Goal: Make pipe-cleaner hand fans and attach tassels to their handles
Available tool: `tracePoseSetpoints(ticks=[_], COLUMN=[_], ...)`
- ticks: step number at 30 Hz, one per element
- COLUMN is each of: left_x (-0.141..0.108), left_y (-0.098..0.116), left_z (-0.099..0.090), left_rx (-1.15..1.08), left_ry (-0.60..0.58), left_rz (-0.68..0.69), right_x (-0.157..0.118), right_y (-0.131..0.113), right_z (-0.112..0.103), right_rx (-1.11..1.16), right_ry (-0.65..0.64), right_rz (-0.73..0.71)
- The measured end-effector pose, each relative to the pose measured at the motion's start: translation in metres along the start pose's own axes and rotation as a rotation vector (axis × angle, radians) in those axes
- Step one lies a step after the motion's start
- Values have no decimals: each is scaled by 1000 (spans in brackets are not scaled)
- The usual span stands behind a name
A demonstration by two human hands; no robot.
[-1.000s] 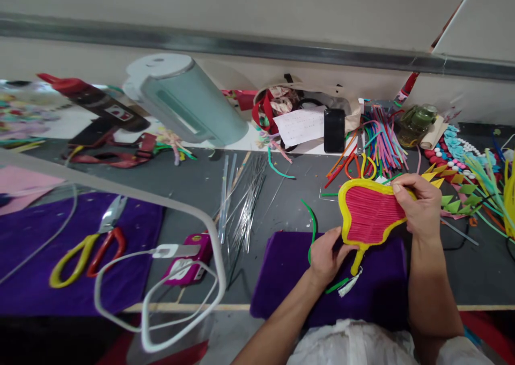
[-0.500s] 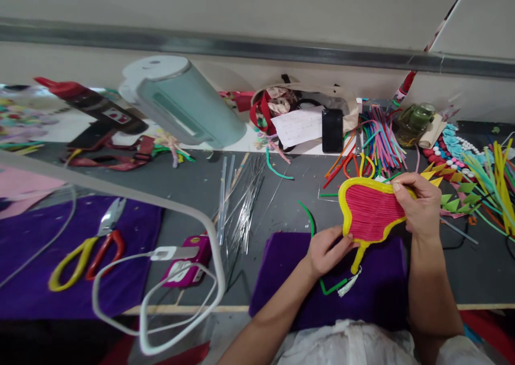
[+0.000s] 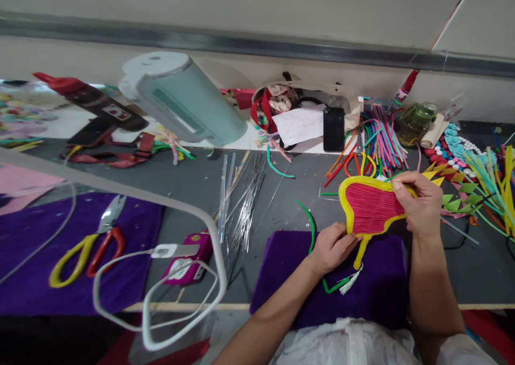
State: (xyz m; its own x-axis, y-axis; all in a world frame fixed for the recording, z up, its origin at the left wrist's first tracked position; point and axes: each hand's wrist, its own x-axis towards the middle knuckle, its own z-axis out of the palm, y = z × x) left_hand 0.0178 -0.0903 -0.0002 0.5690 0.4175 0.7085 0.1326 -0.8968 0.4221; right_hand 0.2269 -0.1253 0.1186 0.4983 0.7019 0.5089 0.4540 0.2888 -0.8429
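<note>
Between my two hands is a small hand fan (image 3: 372,208) made of pipe cleaners, with a pink ribbed face, a yellow rim and a short yellow handle. A white tassel (image 3: 349,284) hangs from the handle's end. My left hand (image 3: 333,248) pinches the fan's lower left edge near the handle. My right hand (image 3: 420,201) grips its upper right corner, thumb on the front face. Below lies a folded purple cloth (image 3: 289,263). A bent green pipe cleaner (image 3: 311,225) passes behind my left hand and shows again beneath it.
Left of the cloth lie thin metal wires (image 3: 247,209) and a magenta box (image 3: 197,257). Scissors (image 3: 76,252) with red and yellow handles rest farther left. A white cable (image 3: 217,241) loops near the camera. Behind stand a pale green jug (image 3: 193,102) and bundled pipe cleaners (image 3: 382,139).
The fan has tilted slightly, its handle shifting a little to the right, and my left hand has moved slightly right with it. Both hands keep their hold.
</note>
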Motion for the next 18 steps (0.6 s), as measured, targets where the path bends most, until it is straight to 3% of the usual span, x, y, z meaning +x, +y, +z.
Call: tracePoseSetpoints(ticks=[4, 11, 18], left_x=[4, 15, 16], left_y=[2, 8, 5], left_z=[0, 1, -2], left_rx=[-28, 97, -49], left_ry=[7, 91, 70], left_rz=[-22, 75, -12], right_x=[0, 1, 5], right_y=[1, -4, -1], right_z=[0, 1, -6], right_rx=[-5, -15, -42], right_ry=[3, 9, 32], right_rz=[13, 10, 36])
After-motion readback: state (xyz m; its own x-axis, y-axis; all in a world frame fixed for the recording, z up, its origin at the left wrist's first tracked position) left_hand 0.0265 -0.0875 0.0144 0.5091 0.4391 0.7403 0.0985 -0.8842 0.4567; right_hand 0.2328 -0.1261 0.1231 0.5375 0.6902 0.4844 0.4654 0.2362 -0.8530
